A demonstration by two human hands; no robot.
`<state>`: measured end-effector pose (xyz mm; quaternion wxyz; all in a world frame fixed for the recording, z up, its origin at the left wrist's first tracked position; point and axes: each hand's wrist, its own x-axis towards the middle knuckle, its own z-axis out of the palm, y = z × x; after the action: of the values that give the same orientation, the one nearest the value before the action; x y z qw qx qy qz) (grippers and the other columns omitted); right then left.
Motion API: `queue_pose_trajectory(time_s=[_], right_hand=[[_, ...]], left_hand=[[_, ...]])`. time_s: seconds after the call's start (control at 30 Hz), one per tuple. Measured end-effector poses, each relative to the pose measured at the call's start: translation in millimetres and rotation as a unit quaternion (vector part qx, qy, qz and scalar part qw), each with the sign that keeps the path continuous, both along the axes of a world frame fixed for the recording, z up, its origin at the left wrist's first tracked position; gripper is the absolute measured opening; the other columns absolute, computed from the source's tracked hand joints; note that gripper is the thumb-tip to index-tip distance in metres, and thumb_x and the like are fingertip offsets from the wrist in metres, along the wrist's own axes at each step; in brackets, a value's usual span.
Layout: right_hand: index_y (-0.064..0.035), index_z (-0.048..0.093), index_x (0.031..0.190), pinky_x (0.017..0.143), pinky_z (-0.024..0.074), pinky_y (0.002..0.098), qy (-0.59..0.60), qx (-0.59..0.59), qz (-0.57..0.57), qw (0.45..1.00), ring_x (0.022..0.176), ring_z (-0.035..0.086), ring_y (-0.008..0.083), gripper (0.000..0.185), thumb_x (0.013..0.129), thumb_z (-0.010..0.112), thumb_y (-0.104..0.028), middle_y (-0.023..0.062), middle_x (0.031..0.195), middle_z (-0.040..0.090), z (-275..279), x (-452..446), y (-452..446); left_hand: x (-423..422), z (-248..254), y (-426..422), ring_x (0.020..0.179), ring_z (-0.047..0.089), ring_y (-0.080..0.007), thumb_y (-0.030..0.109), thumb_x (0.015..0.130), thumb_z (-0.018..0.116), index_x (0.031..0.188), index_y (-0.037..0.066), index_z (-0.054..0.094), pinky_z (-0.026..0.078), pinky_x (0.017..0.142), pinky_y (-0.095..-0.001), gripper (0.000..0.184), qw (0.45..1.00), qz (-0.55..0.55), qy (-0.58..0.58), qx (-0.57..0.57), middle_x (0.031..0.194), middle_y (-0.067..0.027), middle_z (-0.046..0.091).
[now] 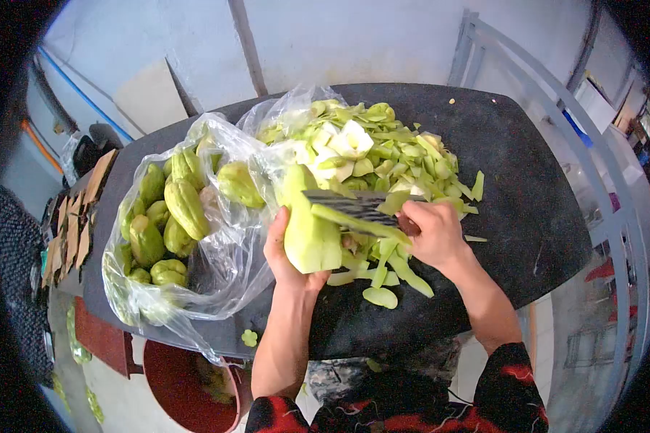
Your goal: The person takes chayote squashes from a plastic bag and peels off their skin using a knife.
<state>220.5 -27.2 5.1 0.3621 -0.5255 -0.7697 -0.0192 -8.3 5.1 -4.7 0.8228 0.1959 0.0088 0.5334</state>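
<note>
A dark, round-cornered table (513,144) is filling the middle of the room, with a pale wall (361,43) standing behind it at twelve o'clock. Near the table's centre, the left hand (285,252) is cradling a pale green squash (310,242), its fingers half curled underneath and its thumb pressing the near side. The right hand (438,229) is closing firmly around the dark handle of a knife (350,207), whose broad blade is pointing toward nine o'clock and lying against the squash's right side. A strip of peel (361,222) is stretching along the blade.

From twelve to two o'clock, a heap of peelings (404,162) is spreading over the tabletop, and whitish chunks (352,141) are sitting on it. At nine o'clock, a clear plastic bag (227,270) is lying open, holding whole squashes (184,207). A small green slice (249,338) is resting near the table's edge at seven o'clock.

Beyond the table, a grey metal railing (614,180) is rising at three o'clock, torn cardboard (72,227) is leaning at nine, a blue pipe (87,95) is running along the wall at ten, and a reddish bucket (152,368) is standing below at seven.
</note>
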Motion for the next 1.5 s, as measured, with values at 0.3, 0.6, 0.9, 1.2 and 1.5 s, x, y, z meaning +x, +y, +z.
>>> queue_pose_trajectory(time_s=[0.3,0.6,0.9,1.2,1.5], right_hand=[[-0.0077,0.060,0.081,0.055,0.0519,0.0395,0.028,-0.020,0.025,0.999,0.063,0.066,0.0297,0.017,0.067,0.071,-0.009,0.0090,0.071,0.066,0.7,-6.7,-2.4],[-0.0064,0.058,0.076,0.053,0.0507,0.0387,0.025,0.038,0.088,0.995,0.059,0.065,0.0288,0.016,0.067,0.071,-0.010,0.0083,0.066,0.064,17.6,-13.8,-17.7],[-0.0089,0.061,0.080,0.055,0.0513,0.0402,0.003,-0.018,-0.070,0.997,0.064,0.066,0.0311,0.011,0.072,0.069,-0.010,0.0101,0.075,0.068,-4.3,9.9,14.4],[-0.0081,0.060,0.078,0.053,0.0505,0.0387,0.020,0.037,0.100,0.994,0.060,0.065,0.0280,0.015,0.067,0.070,-0.009,0.0080,0.069,0.065,15.1,-9.0,-14.5],[-0.0065,0.059,0.077,0.056,0.0509,0.0398,0.045,-0.021,-0.041,0.998,0.061,0.064,0.0313,0.012,0.072,0.069,-0.012,0.0097,0.068,0.064,6.6,5.6,0.1]], left_hand=[[6.8,-8.6,-5.5,0.089,0.066,-0.0291,0.044,0.089,0.054,0.122,0.001,0.055,0.057,0.073,-0.0427,0.054,0.981,0.103,0.149,-0.065,0.108,-0.0172,0.065],[7.0,-14.2,-2.1,0.102,0.062,-0.0317,0.045,0.089,0.052,0.129,0.004,0.053,0.052,0.090,-0.0445,0.057,0.987,0.056,0.144,-0.052,0.117,-0.0166,0.063],[16.4,5.6,-12.3,0.090,0.062,-0.0297,0.047,0.087,0.054,0.122,0.005,0.053,0.054,0.059,-0.0464,0.055,0.985,0.027,0.167,0.033,0.104,-0.0158,0.062],[6.6,-21.7,-4.2,0.103,0.060,-0.0319,0.043,0.088,0.054,0.130,0.003,0.049,0.049,0.090,-0.0438,0.058,0.986,0.066,0.141,-0.051,0.114,-0.0175,0.061],[14.2,0.8,-11.1,0.085,0.065,-0.0330,0.041,0.084,0.061,0.130,0.003,0.046,0.058,0.069,-0.0447,0.062,0.989,-0.003,0.147,0.031,0.107,-0.0222,0.061]])
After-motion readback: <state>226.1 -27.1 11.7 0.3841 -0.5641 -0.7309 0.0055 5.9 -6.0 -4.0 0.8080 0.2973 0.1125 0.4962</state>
